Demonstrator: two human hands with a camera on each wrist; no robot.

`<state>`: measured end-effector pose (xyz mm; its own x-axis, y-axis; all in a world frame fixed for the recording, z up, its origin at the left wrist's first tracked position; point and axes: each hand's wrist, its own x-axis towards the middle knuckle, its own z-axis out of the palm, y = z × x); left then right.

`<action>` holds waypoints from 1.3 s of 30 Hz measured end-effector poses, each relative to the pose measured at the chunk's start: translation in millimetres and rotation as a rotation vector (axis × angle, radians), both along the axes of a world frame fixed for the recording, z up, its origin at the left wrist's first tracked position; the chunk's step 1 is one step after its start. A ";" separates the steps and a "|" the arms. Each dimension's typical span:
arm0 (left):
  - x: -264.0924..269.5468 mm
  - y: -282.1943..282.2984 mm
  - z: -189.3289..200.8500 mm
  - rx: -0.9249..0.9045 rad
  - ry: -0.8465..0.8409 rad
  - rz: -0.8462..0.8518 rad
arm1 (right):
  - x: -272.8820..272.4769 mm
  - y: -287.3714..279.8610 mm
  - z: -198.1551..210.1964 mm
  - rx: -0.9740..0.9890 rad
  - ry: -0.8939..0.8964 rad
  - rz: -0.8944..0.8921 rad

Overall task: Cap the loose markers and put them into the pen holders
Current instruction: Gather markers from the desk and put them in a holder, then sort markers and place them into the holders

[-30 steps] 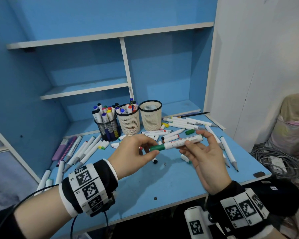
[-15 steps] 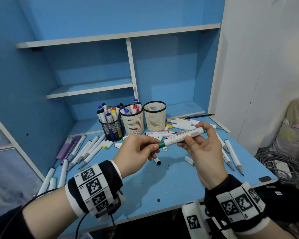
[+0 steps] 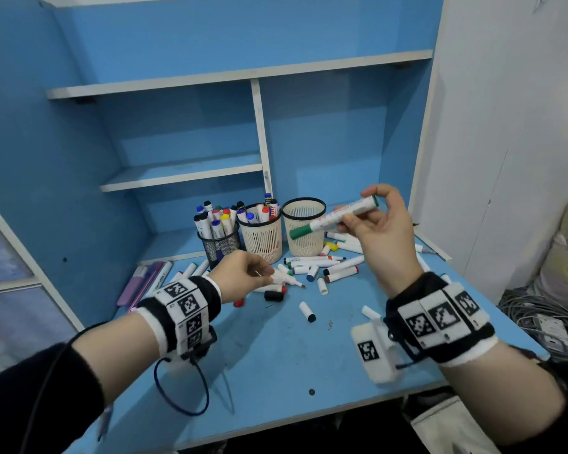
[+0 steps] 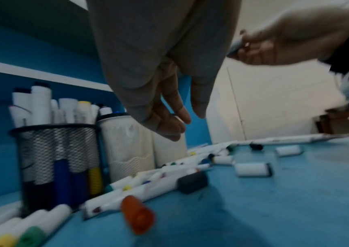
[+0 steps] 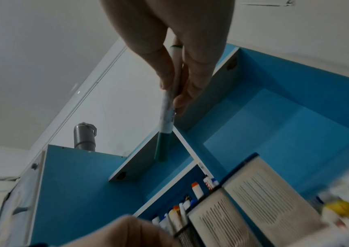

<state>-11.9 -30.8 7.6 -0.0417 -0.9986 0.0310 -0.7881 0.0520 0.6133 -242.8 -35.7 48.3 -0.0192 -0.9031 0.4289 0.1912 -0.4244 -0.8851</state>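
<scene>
Nearest to me, on the blue tabletop (image 3: 276, 355), I see my two wrists with their black and white bands. My left hand (image 3: 243, 276) hangs low over the scattered markers; in the left wrist view its fingers (image 4: 175, 107) are relaxed and point down, and they hold nothing. Just under and beside it lie an uncapped marker (image 3: 289, 281), a black cap (image 3: 274, 295) and a white cap (image 3: 306, 311). My right hand (image 3: 379, 231) is raised higher, and its thumb and fingers pinch the white body of the green marker (image 3: 333, 217). This marker has its green cap on, and the capped end points down and left, in front of the empty cream holder (image 3: 304, 226). A little further on the tabletop is the heap of loose markers (image 3: 325, 265). Behind it stand three holders in a row: the empty one, a second cream holder (image 3: 263, 232) with markers, and a black mesh holder (image 3: 217, 242) full of markers. Farthest are the blue shelves (image 3: 184, 172).
</scene>
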 end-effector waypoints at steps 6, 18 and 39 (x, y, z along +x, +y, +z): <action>17.5 -37.9 -6.6 0.055 -0.321 0.024 | 22.4 -35.8 26.9 -0.077 0.096 -0.019; 22.8 -61.6 -19.0 0.299 -0.690 -0.011 | 64.7 -82.4 25.1 -0.139 0.333 -0.034; 45.8 29.4 23.8 -0.136 -0.055 0.165 | 125.6 -126.9 14.9 -0.426 0.934 0.033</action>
